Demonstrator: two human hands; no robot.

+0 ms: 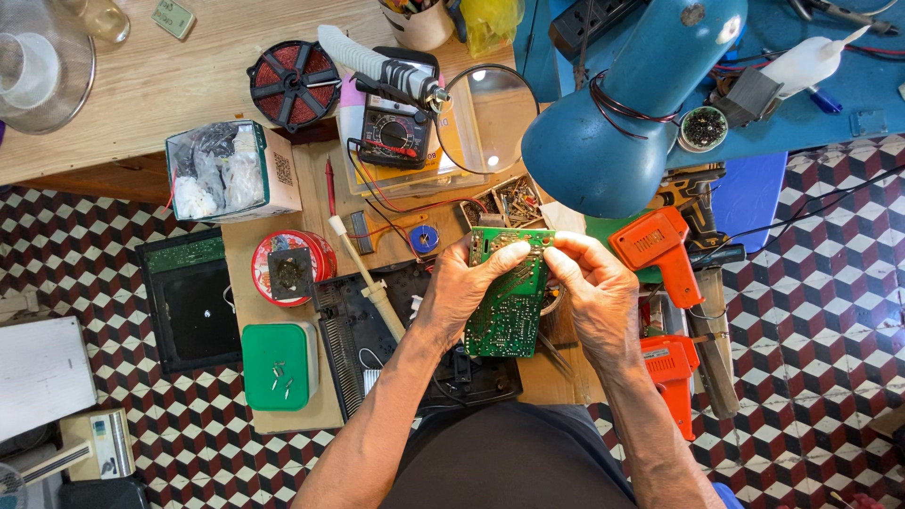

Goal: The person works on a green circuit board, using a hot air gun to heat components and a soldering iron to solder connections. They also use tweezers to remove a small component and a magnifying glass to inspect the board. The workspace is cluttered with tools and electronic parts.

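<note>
I hold a green circuit board upright between both hands, solder side toward me. My left hand grips its left edge, thumb across the top corner. My right hand pinches the top right edge with its fingertips. The board hangs above a black plastic casing on a low wooden bench.
A blue desk lamp and a round magnifier stand just beyond the board. A multimeter, a wire spool, a red tin, a green lid, a white-handled tool and orange soldering guns surround it.
</note>
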